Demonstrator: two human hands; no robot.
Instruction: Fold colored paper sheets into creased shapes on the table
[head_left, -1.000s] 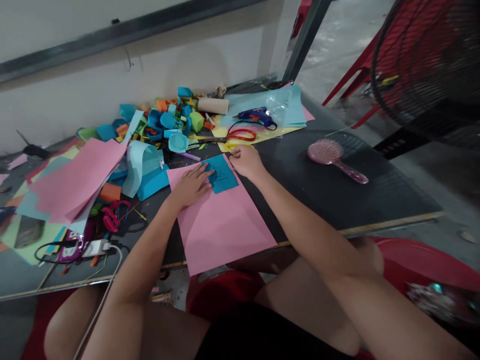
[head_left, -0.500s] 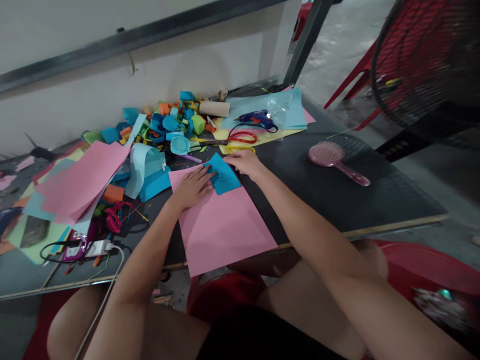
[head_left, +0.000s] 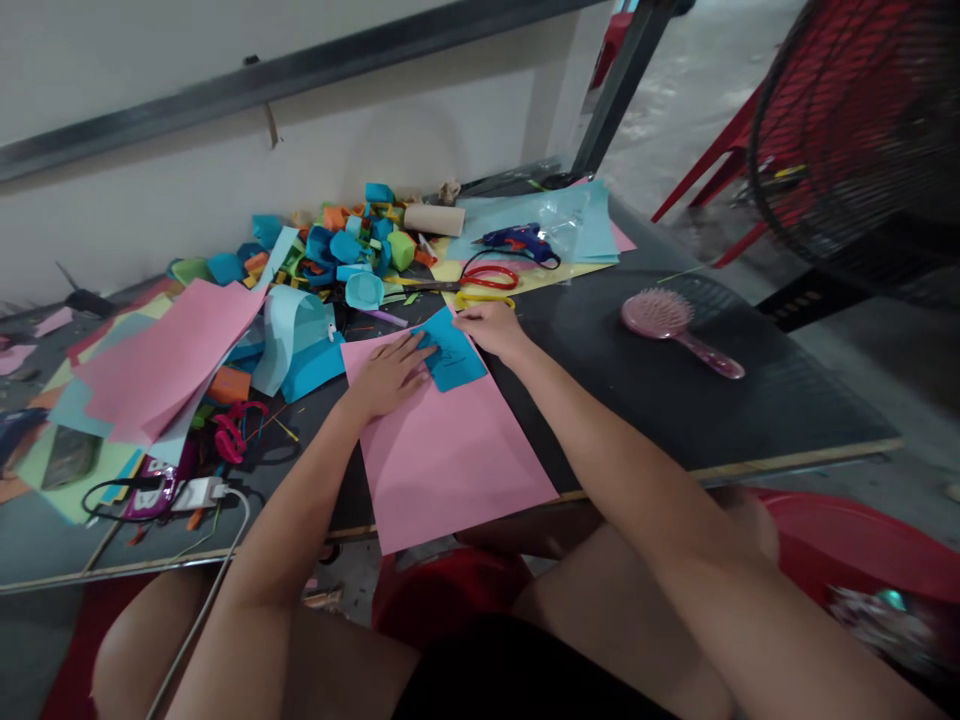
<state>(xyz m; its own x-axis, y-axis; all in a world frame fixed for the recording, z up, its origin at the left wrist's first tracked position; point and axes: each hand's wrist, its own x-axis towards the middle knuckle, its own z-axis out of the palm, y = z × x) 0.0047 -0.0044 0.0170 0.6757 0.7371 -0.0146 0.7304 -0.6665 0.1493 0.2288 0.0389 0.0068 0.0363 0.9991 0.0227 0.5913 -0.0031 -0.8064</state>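
A small blue paper piece (head_left: 455,359) with pen marks lies on the top end of a large pink sheet (head_left: 450,450) on the dark table (head_left: 645,390). My left hand (head_left: 388,374) lies flat and open on the pink sheet, its fingertips pressing the blue piece's left edge. My right hand (head_left: 489,328) rests at the blue piece's far corner with fingers curled; what it pinches, if anything, is hidden.
Red-handled scissors (head_left: 489,277) and a blue glue gun (head_left: 519,240) lie just beyond my right hand. A heap of coloured paper scraps (head_left: 345,255), loose pink sheets (head_left: 161,360), a pink hairbrush (head_left: 675,322), a charger with cable (head_left: 191,493) and a fan (head_left: 862,130) surround the spot.
My right hand has slid slightly along the blue piece's top corner and the piece has turned a little; the left hand stays pressed. The view has shifted a bit.
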